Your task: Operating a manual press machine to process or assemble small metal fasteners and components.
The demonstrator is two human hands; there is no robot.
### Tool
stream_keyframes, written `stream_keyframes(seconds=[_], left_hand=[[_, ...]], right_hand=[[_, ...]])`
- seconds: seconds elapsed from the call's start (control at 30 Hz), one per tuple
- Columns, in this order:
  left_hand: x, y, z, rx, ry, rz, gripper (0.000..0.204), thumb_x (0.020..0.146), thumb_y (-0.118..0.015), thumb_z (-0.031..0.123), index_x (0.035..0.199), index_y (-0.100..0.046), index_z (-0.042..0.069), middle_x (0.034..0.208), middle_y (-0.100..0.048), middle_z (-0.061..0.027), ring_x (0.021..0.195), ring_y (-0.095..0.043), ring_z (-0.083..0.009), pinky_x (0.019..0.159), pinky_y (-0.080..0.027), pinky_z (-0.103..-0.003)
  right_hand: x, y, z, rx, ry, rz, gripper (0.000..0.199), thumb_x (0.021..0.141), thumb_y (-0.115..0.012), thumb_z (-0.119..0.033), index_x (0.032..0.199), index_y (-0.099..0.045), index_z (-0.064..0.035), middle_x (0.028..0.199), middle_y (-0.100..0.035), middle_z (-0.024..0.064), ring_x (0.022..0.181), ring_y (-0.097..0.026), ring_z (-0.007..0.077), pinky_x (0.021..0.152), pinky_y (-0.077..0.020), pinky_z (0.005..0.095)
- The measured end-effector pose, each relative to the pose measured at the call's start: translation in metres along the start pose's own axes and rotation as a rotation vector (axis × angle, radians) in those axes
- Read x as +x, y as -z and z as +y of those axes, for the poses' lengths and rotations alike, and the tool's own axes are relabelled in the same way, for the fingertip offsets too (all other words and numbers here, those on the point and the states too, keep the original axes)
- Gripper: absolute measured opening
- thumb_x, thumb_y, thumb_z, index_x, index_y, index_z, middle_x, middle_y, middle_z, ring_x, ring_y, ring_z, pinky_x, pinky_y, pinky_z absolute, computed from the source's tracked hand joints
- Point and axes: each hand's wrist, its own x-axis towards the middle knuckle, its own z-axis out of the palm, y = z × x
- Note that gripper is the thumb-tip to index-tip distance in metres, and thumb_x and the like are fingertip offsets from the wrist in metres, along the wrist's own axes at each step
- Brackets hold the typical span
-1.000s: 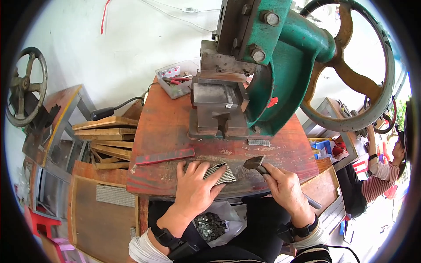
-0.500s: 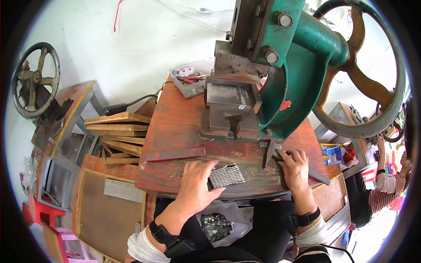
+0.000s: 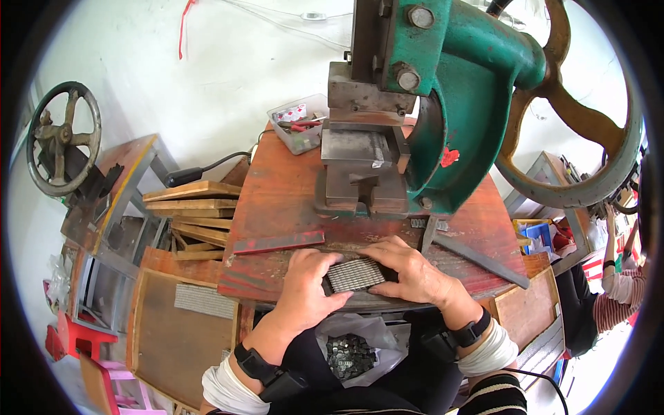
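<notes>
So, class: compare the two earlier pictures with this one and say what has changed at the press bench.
The right hand let go of a dark tool out to the right and moved left to the grey ridged block. The left hand stayed at the block, which both hands now touch. The green press is unchanged.

The worn reddish wooden worktop (image 3: 277, 200) carries a green press (image 3: 443, 117), a clear plastic tray (image 3: 299, 124), a red strip (image 3: 278, 242) and a ribbed metal block (image 3: 355, 274).
</notes>
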Motion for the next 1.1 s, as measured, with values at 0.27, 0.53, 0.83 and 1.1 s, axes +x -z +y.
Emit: stream_keyframes(seconds=[0.27, 0.53, 0.83, 1.1], left_hand=[[0.014, 0.011, 0.006, -0.866, 0.327, -0.095, 0.063, 0.071, -0.084, 0.007, 0.125, -0.055, -0.005, 0.115, -0.063, -0.0105, 0.105, -0.06, -0.0162, 0.095, -0.047, -0.031], [0.03, 0.015, 0.024, -1.21, 0.441, -0.18, 0.062, 0.075, -0.079, -0.003, 0.13, -0.051, -0.007, 0.118, -0.06, -0.0103, 0.109, -0.059, -0.0161, 0.1, -0.047, -0.031], [0.031, 0.019, 0.028, -1.232, 0.43, -0.183, 0.063, 0.075, -0.078, -0.004, 0.131, -0.05, -0.007, 0.119, -0.06, -0.0106, 0.109, -0.059, -0.0161, 0.101, -0.046, -0.031], [0.03, 0.022, 0.026, -1.195, 0.442, -0.17, 0.062, 0.075, -0.078, -0.003, 0.131, -0.05, -0.008, 0.118, -0.06, -0.0116, 0.108, -0.059, -0.0161, 0.1, -0.047, -0.031]], right_hand=[[0.0, 0.019, -0.036, 0.437, -0.312, 0.163, 0.088, 0.066, -0.083, -0.004, 0.143, -0.039, -0.0017, 0.114, -0.064, 0.011, 0.108, -0.062, 0.0185, 0.098, -0.0479, 0.0345], [-0.006, 0.038, -0.052, 0.502, -0.393, 0.307, 0.089, 0.067, -0.083, -0.012, 0.143, -0.039, -0.0015, 0.104, -0.07, 0.0148, 0.097, -0.066, 0.0165, 0.091, -0.0511, 0.0332], [-0.002, 0.046, -0.06, 0.483, -0.393, 0.287, 0.087, 0.066, -0.084, -0.013, 0.142, -0.041, -0.0014, 0.101, -0.07, 0.0152, 0.093, -0.066, 0.0154, 0.087, -0.0519, 0.0322], [0.004, 0.047, -0.062, 0.528, -0.395, 0.253, 0.086, 0.067, -0.084, -0.011, 0.142, -0.042, -0.0022, 0.103, -0.07, 0.0142, 0.09, -0.064, 0.014, 0.085, -0.0516, 0.0314]])
